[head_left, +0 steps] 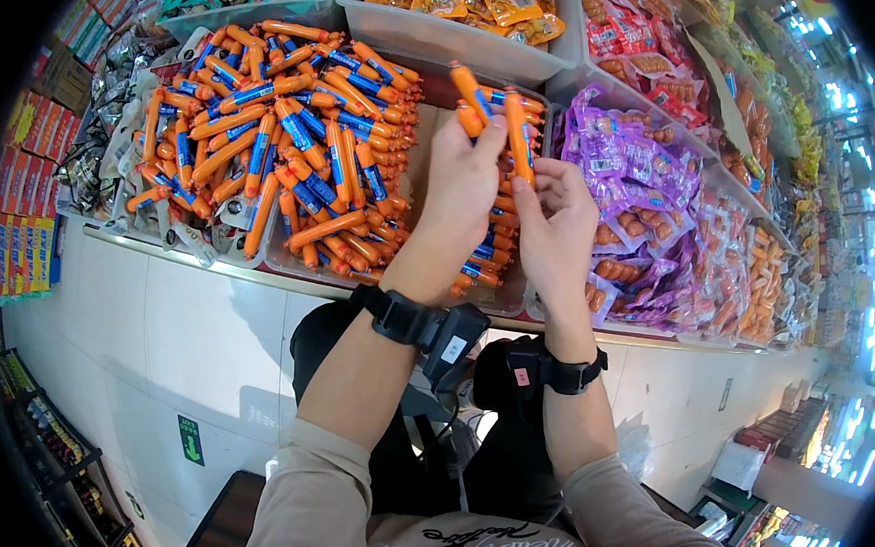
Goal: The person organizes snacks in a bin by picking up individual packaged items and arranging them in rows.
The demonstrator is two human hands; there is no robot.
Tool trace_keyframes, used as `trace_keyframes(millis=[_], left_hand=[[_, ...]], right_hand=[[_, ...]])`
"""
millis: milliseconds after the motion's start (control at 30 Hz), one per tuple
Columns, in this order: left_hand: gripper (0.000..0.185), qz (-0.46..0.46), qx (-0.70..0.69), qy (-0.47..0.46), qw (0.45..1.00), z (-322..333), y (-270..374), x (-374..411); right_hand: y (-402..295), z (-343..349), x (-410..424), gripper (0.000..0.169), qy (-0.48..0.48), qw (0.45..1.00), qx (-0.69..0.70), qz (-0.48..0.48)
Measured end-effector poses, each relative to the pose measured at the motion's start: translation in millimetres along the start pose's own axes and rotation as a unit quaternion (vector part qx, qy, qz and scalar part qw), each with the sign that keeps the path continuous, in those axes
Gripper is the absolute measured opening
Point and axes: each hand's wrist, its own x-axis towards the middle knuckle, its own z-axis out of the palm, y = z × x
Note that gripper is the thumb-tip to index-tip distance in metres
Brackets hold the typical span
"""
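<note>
My left hand (465, 174) is closed around a couple of orange sausages with blue labels, whose ends (469, 87) stick up past the thumb. Just beside it, my right hand (558, 217) pinches one upright orange sausage (519, 141) by its lower end. Beneath both hands, more sausages (492, 247) lie stacked in rows in a clear plastic bin, partly hidden by my wrists. To the left rises a large jumbled heap of the same sausages (293, 132). Between heap and rows, a strip of brown cardboard (422, 139) shows.
Purple packets of small sausages (619, 164) fill the bin at right. Behind, a translucent bin (454, 50) holds orange-yellow packets (496, 3), and red packets (634, 43) lie at far right. Stacked boxes (26, 178) stand at left. A metal-edged counter rim (203, 258) runs along the front.
</note>
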Motion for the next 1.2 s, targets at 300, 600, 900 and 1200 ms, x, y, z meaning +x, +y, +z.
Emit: trace_keyframes(millis=[300,600,900,1200], left_hand=[[0.017,0.026,-0.056,0.084,0.995,-10,17,18],[0.020,-0.061,-0.007,0.157,0.986,-22,20,24],[0.026,-0.035,0.276,0.019,0.960,-24,15,17],[0.028,0.034,0.417,-0.032,0.908,-29,9,19]], right_hand=[[-18,-10,65,0.015,-0.014,0.921,-0.342,-0.184],[2,6,87,0.011,-0.014,0.818,-0.511,-0.265],[-4,13,38,0.025,-0.023,0.998,-0.056,-0.027],[18,3,39,0.013,-0.059,0.995,0.063,0.058]])
